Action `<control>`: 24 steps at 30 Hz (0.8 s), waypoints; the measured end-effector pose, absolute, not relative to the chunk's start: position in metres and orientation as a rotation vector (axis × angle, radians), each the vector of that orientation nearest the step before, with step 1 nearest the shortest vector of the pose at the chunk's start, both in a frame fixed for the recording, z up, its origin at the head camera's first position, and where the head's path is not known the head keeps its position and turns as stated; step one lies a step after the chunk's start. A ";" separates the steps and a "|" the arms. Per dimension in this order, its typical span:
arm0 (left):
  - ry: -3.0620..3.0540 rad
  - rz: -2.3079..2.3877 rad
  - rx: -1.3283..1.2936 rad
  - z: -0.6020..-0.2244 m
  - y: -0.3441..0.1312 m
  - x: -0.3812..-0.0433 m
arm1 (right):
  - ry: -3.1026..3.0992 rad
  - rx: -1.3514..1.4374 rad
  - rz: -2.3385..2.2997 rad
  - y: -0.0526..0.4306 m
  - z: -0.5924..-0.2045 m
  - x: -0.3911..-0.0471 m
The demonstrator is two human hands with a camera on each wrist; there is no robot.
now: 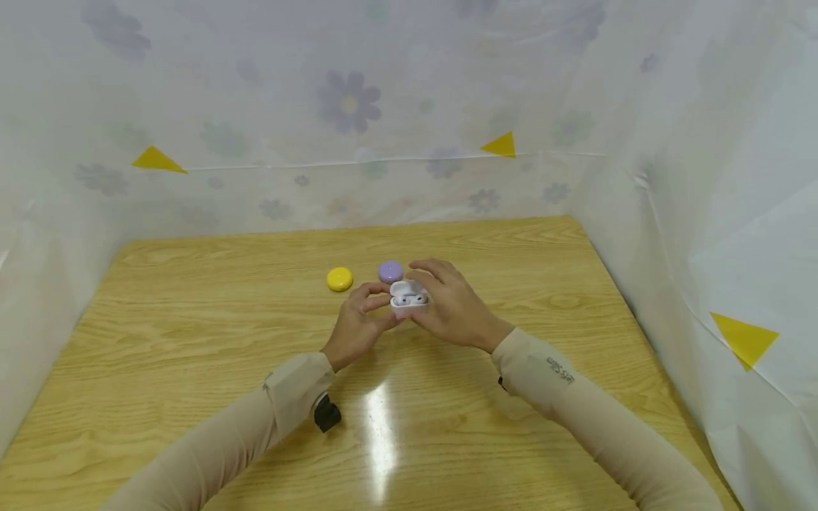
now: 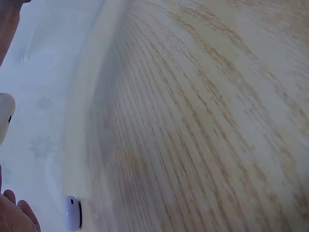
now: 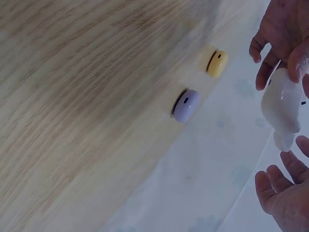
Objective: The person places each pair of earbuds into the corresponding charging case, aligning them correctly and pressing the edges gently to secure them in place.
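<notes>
A white earbud case with its lid raised is held above the table between both hands. Two white earbuds sit inside it. My left hand grips its left side, thumb at the front; in the right wrist view that thumb lies on the white case. From the other side my right hand holds it, thumb at the front right corner and fingers reaching behind. Close behind the case lies a round lilac case. A similar round yellow case rests further left, beyond the left fingers.
The wooden table ends at a flower-printed curtain behind and pale sheets at the sides. Yellow triangular flags hang on a string. A black device sits at the left wrist.
</notes>
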State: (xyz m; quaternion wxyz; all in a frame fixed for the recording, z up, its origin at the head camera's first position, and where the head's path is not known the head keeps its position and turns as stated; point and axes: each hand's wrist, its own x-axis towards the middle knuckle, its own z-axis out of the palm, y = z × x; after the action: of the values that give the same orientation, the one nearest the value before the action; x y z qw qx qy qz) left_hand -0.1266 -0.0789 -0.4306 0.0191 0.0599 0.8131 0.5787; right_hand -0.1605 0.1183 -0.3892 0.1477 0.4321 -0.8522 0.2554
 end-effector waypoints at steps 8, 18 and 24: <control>2.454 1.854 0.096 -0.428 -0.076 -0.128 | -2.574 1.136 0.523 0.133 -0.402 -0.165; 2.498 1.807 0.120 -0.426 -0.074 -0.128 | -2.394 1.197 0.541 0.135 -0.411 -0.169; 2.523 1.793 0.146 -0.427 -0.074 -0.129 | -2.346 1.209 0.532 0.137 -0.413 -0.168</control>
State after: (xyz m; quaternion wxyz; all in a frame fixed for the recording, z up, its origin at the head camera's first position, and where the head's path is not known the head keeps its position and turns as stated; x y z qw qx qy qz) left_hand -0.1292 -0.0744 -0.4272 0.0217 0.0472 0.8140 0.5785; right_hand -0.1682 0.1365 -0.4130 0.2225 0.4379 -0.8495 0.1927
